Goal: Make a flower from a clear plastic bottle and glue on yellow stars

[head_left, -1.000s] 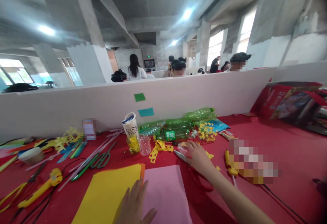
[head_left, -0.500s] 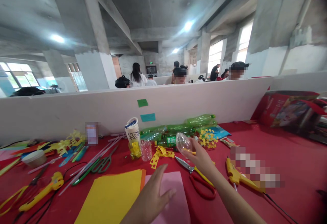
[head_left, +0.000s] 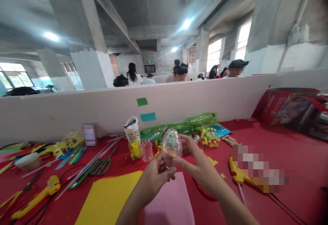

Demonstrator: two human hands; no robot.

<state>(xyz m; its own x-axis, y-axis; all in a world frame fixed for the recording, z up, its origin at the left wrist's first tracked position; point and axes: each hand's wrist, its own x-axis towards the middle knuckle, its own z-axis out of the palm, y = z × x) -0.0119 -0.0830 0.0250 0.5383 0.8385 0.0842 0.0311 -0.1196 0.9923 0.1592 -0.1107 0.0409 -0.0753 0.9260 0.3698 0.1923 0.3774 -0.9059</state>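
Both my hands hold a clear plastic egg-shaped shell (head_left: 171, 144) up in front of me, above the red table (head_left: 294, 163). My right hand (head_left: 198, 163) grips its right side and underside. My left hand (head_left: 156, 175) pinches its lower left edge with fingers closed. Something yellow shows inside the shell. Below my hands lie a pink sheet (head_left: 170, 201) and a yellow sheet (head_left: 107, 197) of paper.
Green plastic bottles (head_left: 184, 126) and yellow paper stars (head_left: 208, 137) lie by the white divider (head_left: 77, 112). A white cup (head_left: 132, 132), scissors (head_left: 101, 165), straws and two yellow glue guns (head_left: 36, 196) (head_left: 238, 175) surround the papers. A red box (head_left: 289, 107) stands at right. People sit beyond the divider.
My right hand lifted the clear shell off the table and brought it toward me. My left hand rose from the pink paper and took hold of the shell too.
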